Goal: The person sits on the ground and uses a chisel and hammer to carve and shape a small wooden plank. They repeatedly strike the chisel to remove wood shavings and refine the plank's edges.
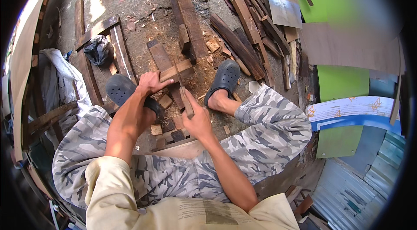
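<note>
My left hand point(150, 82) presses on the left end of a short wooden piece point(182, 70), its thumb stretched along the near edge. The piece lies crosswise over a longer dark board point(160, 54) on the ground between my feet. My right hand point(197, 121) is wrapped round the wooden handle point(187, 103) of a handsaw. Its thin blade point(177, 71) is seen edge-on across the piece, pointing away from me; its teeth cannot be made out. Several small cut blocks point(156, 130) lie near my left foot.
Dark clogs point(224, 75) are on my feet, either side of the board. Long planks point(186, 12) lie ahead, and a lumber pile point(252, 25) is at the right. A wooden frame point(84, 69) and black plastic bag point(97, 50) lie left. Green panels point(341, 84) are far right.
</note>
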Demonstrator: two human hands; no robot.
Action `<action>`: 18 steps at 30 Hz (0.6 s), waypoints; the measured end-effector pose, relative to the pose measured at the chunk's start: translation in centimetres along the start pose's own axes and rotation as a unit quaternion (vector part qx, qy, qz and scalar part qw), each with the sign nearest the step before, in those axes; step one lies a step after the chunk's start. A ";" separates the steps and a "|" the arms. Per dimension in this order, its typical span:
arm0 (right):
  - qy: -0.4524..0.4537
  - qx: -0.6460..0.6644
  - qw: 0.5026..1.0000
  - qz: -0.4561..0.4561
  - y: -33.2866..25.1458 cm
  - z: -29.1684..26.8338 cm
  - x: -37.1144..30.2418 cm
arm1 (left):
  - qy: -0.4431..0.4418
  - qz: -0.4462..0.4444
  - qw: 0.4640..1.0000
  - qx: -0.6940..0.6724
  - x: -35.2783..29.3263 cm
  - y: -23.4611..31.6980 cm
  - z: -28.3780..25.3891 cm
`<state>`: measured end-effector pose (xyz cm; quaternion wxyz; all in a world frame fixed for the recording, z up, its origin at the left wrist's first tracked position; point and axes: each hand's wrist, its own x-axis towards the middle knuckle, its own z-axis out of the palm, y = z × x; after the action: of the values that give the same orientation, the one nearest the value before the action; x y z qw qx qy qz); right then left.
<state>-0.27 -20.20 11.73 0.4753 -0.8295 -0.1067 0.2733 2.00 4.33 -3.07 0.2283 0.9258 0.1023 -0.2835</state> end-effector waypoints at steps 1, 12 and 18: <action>-0.069 -0.011 0.994 0.086 -3.0 -1.5 -2.2 | -0.010 -0.016 1.000 -0.005 -0.2 -0.9 0.3; -0.026 -0.032 0.996 0.078 -1.5 -0.1 3.1 | 0.014 -0.092 0.994 -0.053 -0.1 0.3 1.0; -0.057 0.003 0.996 0.069 -7.5 -4.8 -7.2 | -0.034 -0.111 0.993 -0.020 -0.8 0.3 1.1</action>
<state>-2.98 -22.95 22.55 0.4510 -0.8163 -0.0749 0.3531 0.95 3.47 -3.33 0.2175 0.8937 0.2022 -0.3362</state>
